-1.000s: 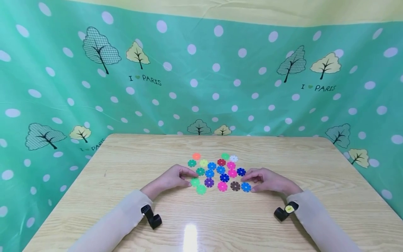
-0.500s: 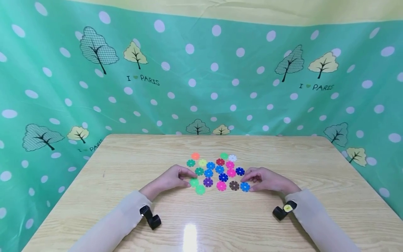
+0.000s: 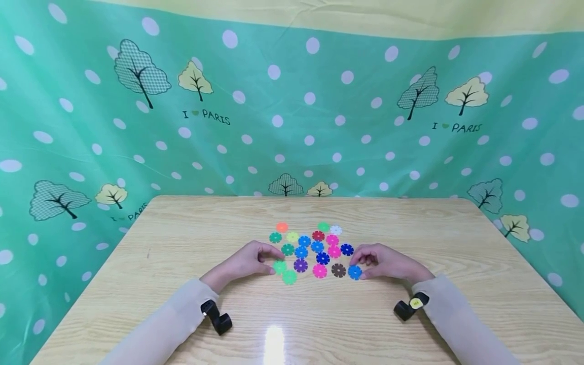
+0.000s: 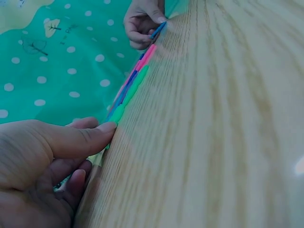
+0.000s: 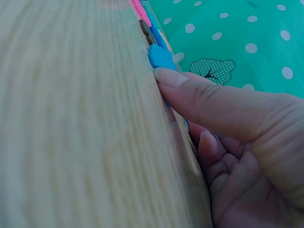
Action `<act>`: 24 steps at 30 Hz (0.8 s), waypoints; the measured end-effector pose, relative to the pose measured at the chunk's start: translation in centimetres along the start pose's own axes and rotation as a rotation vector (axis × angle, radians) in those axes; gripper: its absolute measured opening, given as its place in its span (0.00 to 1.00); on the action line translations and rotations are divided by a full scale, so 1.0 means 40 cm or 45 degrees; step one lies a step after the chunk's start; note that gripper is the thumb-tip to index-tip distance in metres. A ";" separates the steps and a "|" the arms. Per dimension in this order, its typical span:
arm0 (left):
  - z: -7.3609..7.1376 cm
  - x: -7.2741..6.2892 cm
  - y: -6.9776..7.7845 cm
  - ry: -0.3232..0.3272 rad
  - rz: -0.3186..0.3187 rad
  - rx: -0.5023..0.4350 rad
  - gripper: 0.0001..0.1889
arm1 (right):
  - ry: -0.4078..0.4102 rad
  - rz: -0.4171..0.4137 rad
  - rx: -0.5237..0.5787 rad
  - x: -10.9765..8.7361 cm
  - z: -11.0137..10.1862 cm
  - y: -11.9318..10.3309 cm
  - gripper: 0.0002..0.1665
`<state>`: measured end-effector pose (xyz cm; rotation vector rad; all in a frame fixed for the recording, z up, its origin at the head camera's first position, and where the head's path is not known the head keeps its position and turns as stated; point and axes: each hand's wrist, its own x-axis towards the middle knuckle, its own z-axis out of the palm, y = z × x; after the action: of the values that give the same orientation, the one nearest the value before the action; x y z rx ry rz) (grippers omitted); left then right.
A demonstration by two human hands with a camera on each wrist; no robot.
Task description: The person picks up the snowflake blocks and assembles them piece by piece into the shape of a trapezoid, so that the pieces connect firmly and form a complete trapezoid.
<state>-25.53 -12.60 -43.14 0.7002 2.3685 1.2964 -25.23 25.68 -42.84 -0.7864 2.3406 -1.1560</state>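
Note:
Several colourful notched plastic discs, snowflake building pieces, lie flat on the wooden table. At the cluster's left side my left hand (image 3: 253, 261) has thumb and index finger on opposite edges of a light green disc (image 3: 279, 267), pinching it. A second light green disc (image 3: 289, 277) lies just in front of it. At the right side my right hand (image 3: 388, 262) pinches a blue disc (image 3: 355, 272) by its edge; in the left wrist view this blue disc (image 4: 158, 29) looks tilted. A brown disc (image 3: 338, 270) and a dark blue disc (image 3: 347, 249) lie close to that hand.
Between the hands lie a purple disc (image 3: 300, 265), a pink disc (image 3: 320, 271) and several others. An orange disc (image 3: 282, 227) and a white disc (image 3: 335, 230) are at the far side. A green dotted curtain (image 3: 255, 147) hangs behind the table (image 3: 319, 319).
The whole view shifts slightly. Both hands stay at the same discs, and the right hand's blue disc sits a little closer between thumb and index finger.

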 end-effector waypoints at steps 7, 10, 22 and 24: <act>0.001 -0.003 0.002 -0.011 0.058 0.029 0.19 | 0.021 0.037 0.019 0.002 0.003 -0.001 0.15; 0.001 -0.003 0.001 -0.020 0.099 0.062 0.19 | 0.024 0.035 0.025 0.003 0.002 0.002 0.15; 0.005 -0.004 -0.002 -0.029 0.149 0.159 0.16 | 0.019 -0.003 0.070 0.003 -0.001 0.013 0.15; 0.005 -0.003 -0.002 -0.024 0.148 0.153 0.16 | 0.025 -0.001 0.072 0.003 -0.002 0.013 0.15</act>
<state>-25.35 -12.58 -43.29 0.8937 2.4383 1.1944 -25.52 25.93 -43.24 -0.7596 2.3128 -1.2302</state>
